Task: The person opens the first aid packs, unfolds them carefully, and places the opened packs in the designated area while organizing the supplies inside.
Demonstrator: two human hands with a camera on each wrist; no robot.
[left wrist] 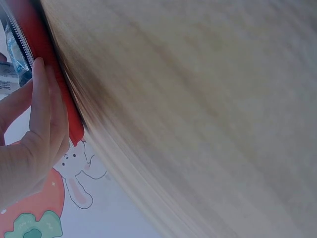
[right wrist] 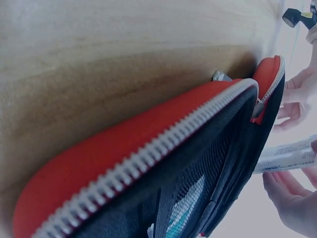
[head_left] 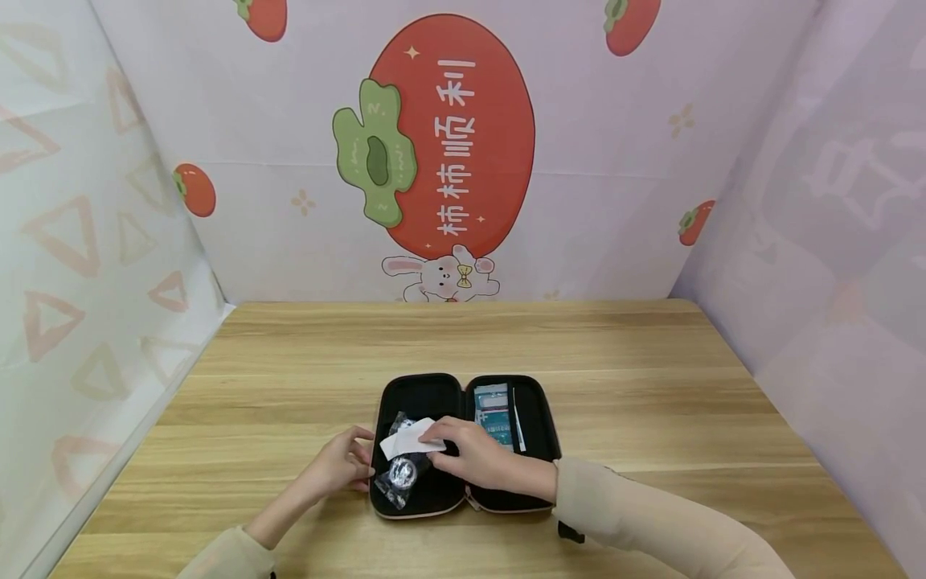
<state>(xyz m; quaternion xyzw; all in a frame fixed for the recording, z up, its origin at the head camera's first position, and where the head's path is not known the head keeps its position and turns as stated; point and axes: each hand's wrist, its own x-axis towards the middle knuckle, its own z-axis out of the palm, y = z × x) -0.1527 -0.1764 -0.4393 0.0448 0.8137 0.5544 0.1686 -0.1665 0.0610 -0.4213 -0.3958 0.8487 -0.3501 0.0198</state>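
An unzipped case [head_left: 427,394] lies spread on the table, black inside and red outside [right wrist: 114,134]. My left hand [head_left: 340,462] is at its left edge, with straight fingers touching the red side and a fingertip at the zipper [left wrist: 22,37]. Over the left half, my right hand [head_left: 470,454] pinches a white packet [head_left: 405,441] with small print between thumb and fingers. Beneath that packet lies a clear plastic bag [head_left: 401,474] with a round, silvery-white item in it. The right half holds blue-and-white packets [head_left: 493,410] behind a mesh pocket.
The wooden table [head_left: 622,354] extends around the case on all sides. A printed backdrop [head_left: 579,225] rises along the table's far edge, with more printed sheets at left and right. A small black tab [head_left: 571,532] shows below the right sleeve.
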